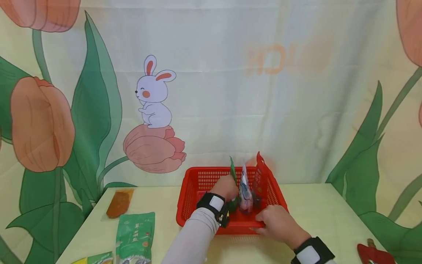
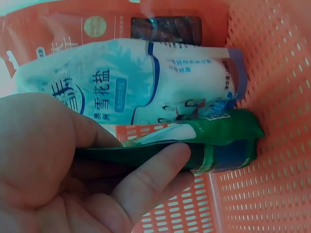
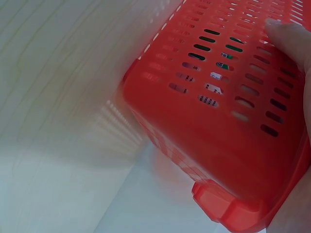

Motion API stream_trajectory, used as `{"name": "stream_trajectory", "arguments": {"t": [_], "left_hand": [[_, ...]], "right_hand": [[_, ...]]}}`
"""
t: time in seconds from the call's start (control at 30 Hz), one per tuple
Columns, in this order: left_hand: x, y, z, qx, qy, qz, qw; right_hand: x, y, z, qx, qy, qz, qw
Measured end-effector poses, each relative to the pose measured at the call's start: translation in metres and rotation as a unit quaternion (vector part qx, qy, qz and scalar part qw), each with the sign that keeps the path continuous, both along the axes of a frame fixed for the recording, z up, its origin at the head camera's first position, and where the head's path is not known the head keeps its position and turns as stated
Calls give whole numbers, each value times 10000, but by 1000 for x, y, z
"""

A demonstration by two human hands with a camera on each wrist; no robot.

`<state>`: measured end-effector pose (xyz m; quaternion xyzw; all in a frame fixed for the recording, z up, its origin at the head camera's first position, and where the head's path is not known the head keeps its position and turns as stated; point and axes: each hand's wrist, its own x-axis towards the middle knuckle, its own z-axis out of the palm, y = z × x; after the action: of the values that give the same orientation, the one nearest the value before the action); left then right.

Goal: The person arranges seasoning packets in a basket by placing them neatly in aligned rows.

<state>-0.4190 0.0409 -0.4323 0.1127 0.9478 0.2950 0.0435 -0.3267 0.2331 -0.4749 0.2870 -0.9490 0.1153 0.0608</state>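
Observation:
A red plastic basket [image 1: 237, 229] with slotted walls stands at the back of the table. Inside it my left hand [image 1: 226, 186] pinches a green packet [image 2: 226, 127] between thumb and fingers, as the left wrist view shows. Right beside that packet stands a white and blue bag of salt [image 1: 245, 192]. Further right, a red pouch [image 1: 260, 178] leans upright; its clear window shows dark pieces. My right hand [image 1: 278, 223] grips the basket's front rim near the right corner, with a thumb [image 3: 282, 36] against the slotted wall in the right wrist view.
Left of the basket lie a green pouch [image 1: 135, 233], a brown-filled clear packet [image 1: 120, 203] and a yellow-green packet [image 1: 99, 259] cut by the frame edge. A red object [image 1: 376, 255] lies at the front right. A printed curtain [image 1: 214, 91] hangs behind the table.

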Motion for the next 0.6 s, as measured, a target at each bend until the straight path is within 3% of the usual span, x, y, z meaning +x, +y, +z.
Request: {"name": "stream_trajectory", "arguments": {"t": [0.13,0.4,0.6], "left_hand": [[7,1,2,-61,116,-97,9999],[14,2,3,-7,-117,7,9999],[19,-4,4,-10,-176,-84,9998]], "right_hand": [[-1,0,-1,-19,-21,-18,10000],[-3,0,-4,-41,24,0,10000],[-2,0,-4,-96,70,1,9999]]}}
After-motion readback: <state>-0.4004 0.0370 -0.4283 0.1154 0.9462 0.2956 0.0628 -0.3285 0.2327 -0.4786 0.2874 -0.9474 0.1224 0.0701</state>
